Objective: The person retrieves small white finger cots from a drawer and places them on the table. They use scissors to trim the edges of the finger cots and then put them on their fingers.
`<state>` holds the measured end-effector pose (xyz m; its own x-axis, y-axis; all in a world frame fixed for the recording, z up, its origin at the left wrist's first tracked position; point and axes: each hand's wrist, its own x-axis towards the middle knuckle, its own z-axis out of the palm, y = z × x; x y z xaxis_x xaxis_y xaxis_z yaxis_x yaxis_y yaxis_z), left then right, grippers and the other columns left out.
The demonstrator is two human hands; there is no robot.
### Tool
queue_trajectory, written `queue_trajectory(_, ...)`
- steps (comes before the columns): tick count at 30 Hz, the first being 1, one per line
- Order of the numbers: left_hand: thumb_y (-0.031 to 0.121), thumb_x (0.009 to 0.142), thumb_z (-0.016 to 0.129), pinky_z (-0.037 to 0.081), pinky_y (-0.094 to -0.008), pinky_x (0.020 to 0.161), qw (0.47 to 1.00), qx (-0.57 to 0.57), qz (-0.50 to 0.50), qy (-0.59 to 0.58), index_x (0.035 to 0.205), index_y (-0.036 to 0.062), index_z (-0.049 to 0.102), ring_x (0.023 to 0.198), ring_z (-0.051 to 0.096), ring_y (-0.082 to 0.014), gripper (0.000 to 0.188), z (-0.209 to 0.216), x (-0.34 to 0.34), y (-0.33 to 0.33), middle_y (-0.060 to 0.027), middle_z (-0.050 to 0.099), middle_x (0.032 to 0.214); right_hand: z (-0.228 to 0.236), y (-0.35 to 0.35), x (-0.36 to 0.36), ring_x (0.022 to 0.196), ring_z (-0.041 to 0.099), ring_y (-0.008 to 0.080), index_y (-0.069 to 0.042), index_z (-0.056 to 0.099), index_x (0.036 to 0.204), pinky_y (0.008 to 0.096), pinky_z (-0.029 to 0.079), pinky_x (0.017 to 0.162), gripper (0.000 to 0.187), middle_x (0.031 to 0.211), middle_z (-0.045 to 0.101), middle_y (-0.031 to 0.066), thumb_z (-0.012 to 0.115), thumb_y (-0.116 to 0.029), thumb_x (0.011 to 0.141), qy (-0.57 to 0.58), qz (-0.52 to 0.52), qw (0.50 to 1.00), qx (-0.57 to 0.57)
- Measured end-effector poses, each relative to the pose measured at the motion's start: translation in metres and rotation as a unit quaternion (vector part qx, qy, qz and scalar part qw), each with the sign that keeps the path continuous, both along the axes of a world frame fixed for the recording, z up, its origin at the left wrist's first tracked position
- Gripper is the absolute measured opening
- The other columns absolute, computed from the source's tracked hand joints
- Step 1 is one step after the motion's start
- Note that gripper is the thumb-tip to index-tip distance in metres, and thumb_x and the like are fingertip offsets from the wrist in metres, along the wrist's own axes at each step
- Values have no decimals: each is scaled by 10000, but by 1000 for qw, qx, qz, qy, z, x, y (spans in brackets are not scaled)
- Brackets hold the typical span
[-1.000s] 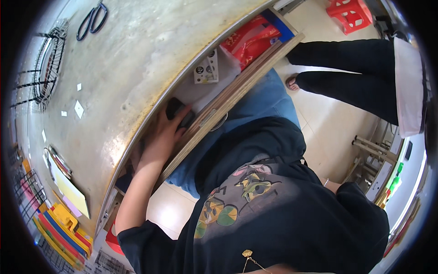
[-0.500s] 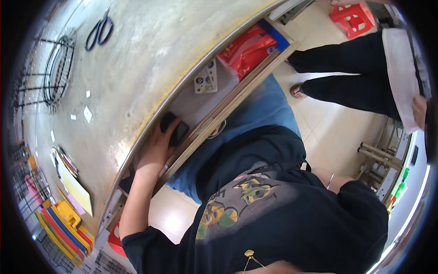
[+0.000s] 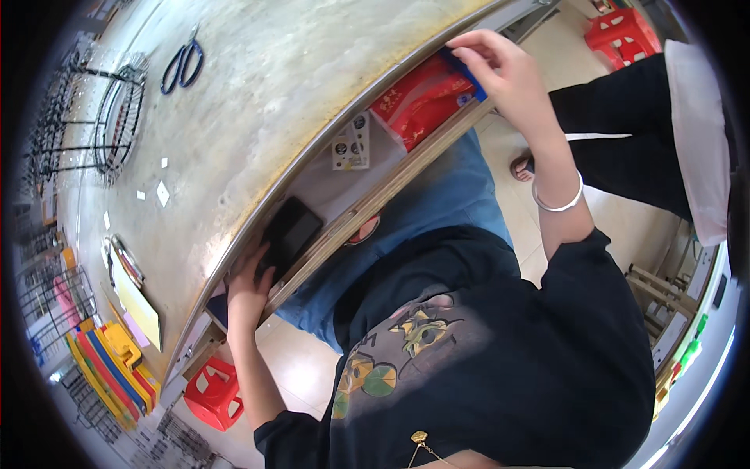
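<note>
A wooden drawer (image 3: 373, 194) stands pulled out from under the table, across my lap. In its left part lies a flat black object (image 3: 295, 228) that looks like a phone or wallet. My left hand (image 3: 248, 288) reaches in at its near end, fingers apart and touching or just beside it; the fingertips are partly in shadow. My right hand (image 3: 512, 82), with a silvery bangle at the wrist, is at the drawer's right end. Its thumb and fingers pinch the edge of a blue box (image 3: 467, 76). Between the hands lie a red packet (image 3: 426, 98) and a white card with dark round pieces (image 3: 351, 144).
On the metal-topped table (image 3: 258, 94) lie scissors (image 3: 183, 66), small white paper scraps (image 3: 163, 194), a yellow notepad (image 3: 139, 301) and a black wire basket (image 3: 121, 117). Red stools (image 3: 212, 395) stand at lower left and upper right. Another person in black trousers (image 3: 617, 148) stands at right.
My right hand has come up from beside my body to the drawer's right end, at the blue box. My left hand has slid back off the black object, which now lies flat.
</note>
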<state>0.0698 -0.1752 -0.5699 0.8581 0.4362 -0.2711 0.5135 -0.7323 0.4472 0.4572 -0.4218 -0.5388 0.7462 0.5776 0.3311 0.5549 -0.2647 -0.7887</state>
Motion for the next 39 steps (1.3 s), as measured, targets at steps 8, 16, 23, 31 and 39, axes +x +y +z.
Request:
queue_trajectory(8, 139, 802, 666, 408, -376, 961, 974, -139, 160, -84, 1189, 55, 598, 1204, 458, -334, 401, 28, -3, -31, -150, 493, 1326, -10, 38, -39, 939, 578, 299, -25, 625, 1022, 375, 453, 838, 237, 971, 622, 134, 611, -167, 832, -105, 264, 946, -156)
queue_trajectory(16, 53, 801, 590, 366, -384, 1000, 966, 107, 216, -91, 1222, 37, 541, 1176, 469, -341, 423, 21, -73, -12, -179, 544, 1227, 20, 59, -83, 957, 589, 201, 25, 581, 1111, 301, 439, 859, 262, 1026, 609, 120, 537, -130, 904, 116, 307, 925, -191)
queue_trajectory(23, 91, 797, 649, 418, -337, 928, 963, 42, 247, -95, 1115, 42, 622, 1096, 522, -298, 323, 32, -60, -27, -137, 581, 1167, -10, 128, -122, 1055, 562, 352, 2, 600, 1132, 387, 431, 911, 364, 1122, 608, 204, 470, -282, 944, 21, 462, 830, -311)
queue_trajectory(31, 2, 804, 618, 448, -333, 902, 884, 154, 282, -340, 1076, 20, 642, 1074, 568, -248, 273, 85, -83, -15, -124, 611, 1152, 28, 86, -128, 1046, 570, 305, 13, 605, 1097, 374, 423, 937, 259, 1110, 613, 173, 546, -91, 867, -4, 374, 923, -93)
queue_trajectory(39, 279, 860, 573, 281, -509, 1068, 859, 337, 314, -224, 1227, 9, 537, 1261, 404, -402, 457, -26, -81, -40, -197, 442, 1343, -50, 30, -95, 1312, 345, 366, 37, 435, 1296, 489, 224, 1093, 527, 1401, 386, 222, 239, -338, 981, -283, -20, 959, 13)
